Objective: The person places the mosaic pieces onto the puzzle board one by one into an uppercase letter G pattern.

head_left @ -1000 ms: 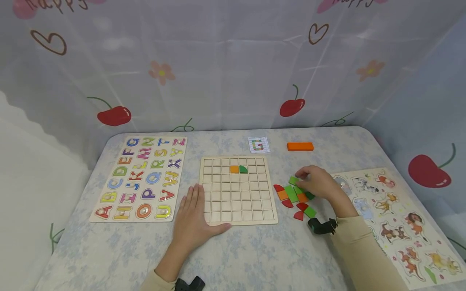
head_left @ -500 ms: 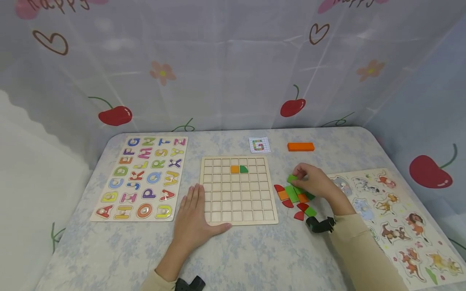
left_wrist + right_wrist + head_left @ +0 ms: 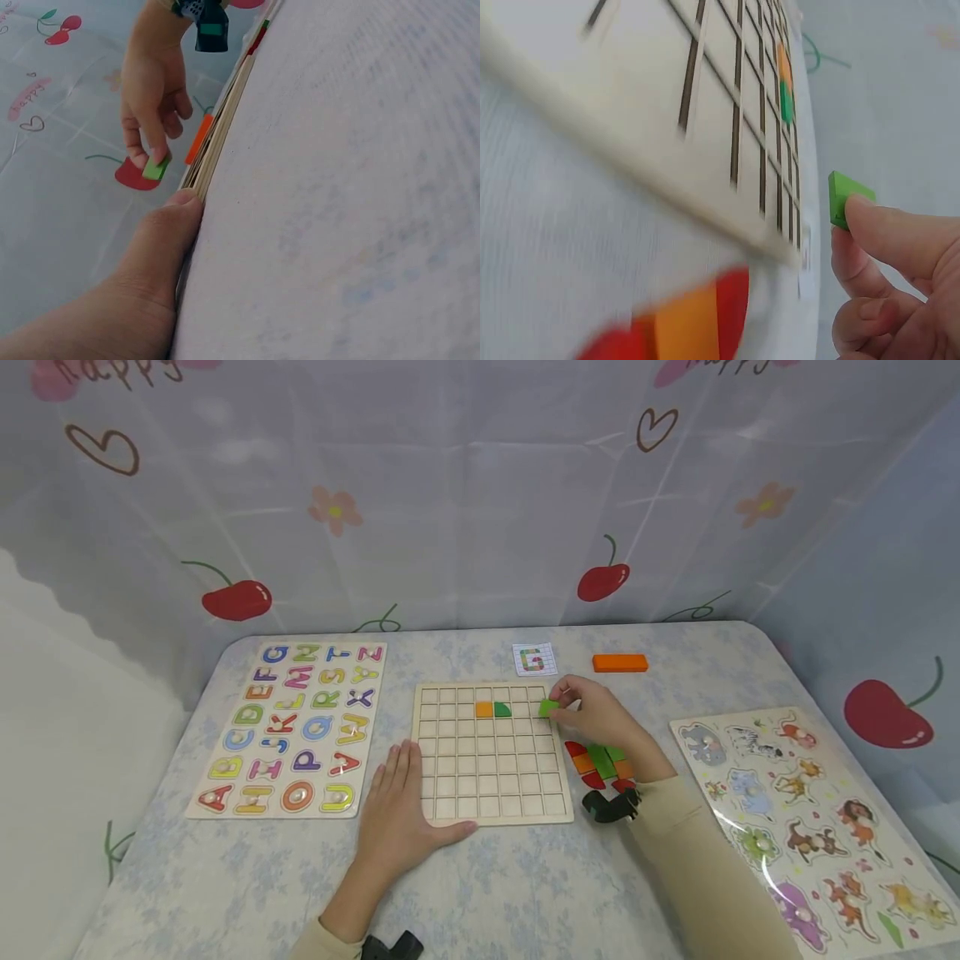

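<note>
A wooden grid board [image 3: 491, 785] lies in the middle of the table. An orange square tile [image 3: 484, 710] and a green quarter-round tile [image 3: 502, 710] sit side by side in its second row. My left hand [image 3: 396, 818] rests with straight fingers against the board's left edge, its thumb along the front edge. Between thumb and fingers my right hand [image 3: 596, 718] pinches a light green square tile [image 3: 548, 708], held above the board's right border near the back. That tile appears tilted in the right wrist view, clear of the board.
Right of the board lie loose red, orange and green tiles [image 3: 600, 762], partly hidden by the right wrist. Behind it are a small card with a coloured G [image 3: 535, 659] and an orange bar [image 3: 619, 663]. A letter puzzle [image 3: 288, 727] lies left, an animal puzzle [image 3: 813, 810] right.
My right hand has lifted the light green square tile from the loose pile and carried it left to the board's right side. The left hand has stayed in place.
</note>
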Tool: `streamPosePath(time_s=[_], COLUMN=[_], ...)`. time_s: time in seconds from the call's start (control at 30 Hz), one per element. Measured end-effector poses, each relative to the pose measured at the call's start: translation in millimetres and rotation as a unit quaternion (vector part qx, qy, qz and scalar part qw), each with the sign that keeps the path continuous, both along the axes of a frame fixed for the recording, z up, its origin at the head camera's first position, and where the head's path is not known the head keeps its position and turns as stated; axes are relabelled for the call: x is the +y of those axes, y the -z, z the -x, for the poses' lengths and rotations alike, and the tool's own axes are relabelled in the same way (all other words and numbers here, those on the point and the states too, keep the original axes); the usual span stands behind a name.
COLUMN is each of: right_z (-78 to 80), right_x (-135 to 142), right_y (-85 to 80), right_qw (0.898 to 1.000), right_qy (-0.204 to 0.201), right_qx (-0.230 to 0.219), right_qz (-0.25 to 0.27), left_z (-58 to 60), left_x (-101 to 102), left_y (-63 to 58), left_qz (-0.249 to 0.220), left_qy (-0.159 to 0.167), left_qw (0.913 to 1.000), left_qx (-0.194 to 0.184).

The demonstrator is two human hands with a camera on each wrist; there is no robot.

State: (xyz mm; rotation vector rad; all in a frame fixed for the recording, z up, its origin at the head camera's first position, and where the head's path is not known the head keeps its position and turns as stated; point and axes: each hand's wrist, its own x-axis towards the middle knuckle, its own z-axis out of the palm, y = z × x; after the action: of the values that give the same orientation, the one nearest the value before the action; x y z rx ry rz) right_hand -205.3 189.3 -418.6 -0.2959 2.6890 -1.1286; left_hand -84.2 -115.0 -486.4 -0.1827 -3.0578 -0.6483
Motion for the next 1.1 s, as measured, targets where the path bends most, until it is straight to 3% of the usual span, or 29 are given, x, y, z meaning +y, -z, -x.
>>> streamPosePath(time_s=[0.2, 0.57, 0.83, 1.1], right_z=[5.5, 10.0, 12.8, 14.7], right_x=[-38, -102, -118, -122], right_y=[5.9, 15.3, 16.7, 17.6], right_qw=[0.999, 0.999, 0.997, 0.994], right_qy=[-0.024, -0.038, -0.04, -0.043], right_qx=[-0.004, 0.013, 0.047, 0.053], right_qz=[0.028, -0.001, -0.056, -0.091], left_z=[-0.3, -1.5, -1.4, 0.1], left_x=[0, 0, 0, 1], left_y=[-0.5, -1.1, -1.5, -0.8], left_qz=[0.001, 0.0, 0.001, 0.004], left_qy=[0.003, 0.002, 0.0, 0.002], left_qw=[1.0, 1.0, 1.0, 1.0], left_qx=[0.004, 0.005, 0.004, 0.002])
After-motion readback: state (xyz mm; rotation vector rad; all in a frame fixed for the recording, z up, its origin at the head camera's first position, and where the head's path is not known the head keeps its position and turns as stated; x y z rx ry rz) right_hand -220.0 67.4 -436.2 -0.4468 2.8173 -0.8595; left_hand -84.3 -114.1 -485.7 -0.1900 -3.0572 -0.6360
